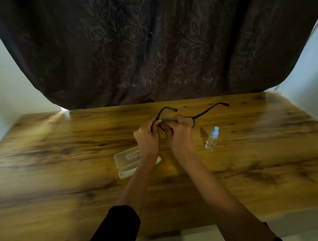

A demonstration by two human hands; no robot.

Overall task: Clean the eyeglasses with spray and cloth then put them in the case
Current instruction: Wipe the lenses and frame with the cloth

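Dark-framed eyeglasses [204, 113] with both temples unfolded are held above the far middle of the wooden table [64, 162]. My left hand [147, 134] grips the frame at its left end. My right hand [179, 132] pinches a small grey cloth [166, 118] against the left lens; most of the cloth is hidden by my fingers. A pale translucent case [128, 157] lies open on the table just below my left wrist, partly covered by my forearm. A small clear spray bottle [212, 138] with a light blue cap stands upright to the right of my right hand.
A dark patterned curtain [150, 47] hangs behind the table's far edge. White walls [5, 82] flank the table on both sides. The near table edge runs across the bottom of the view.
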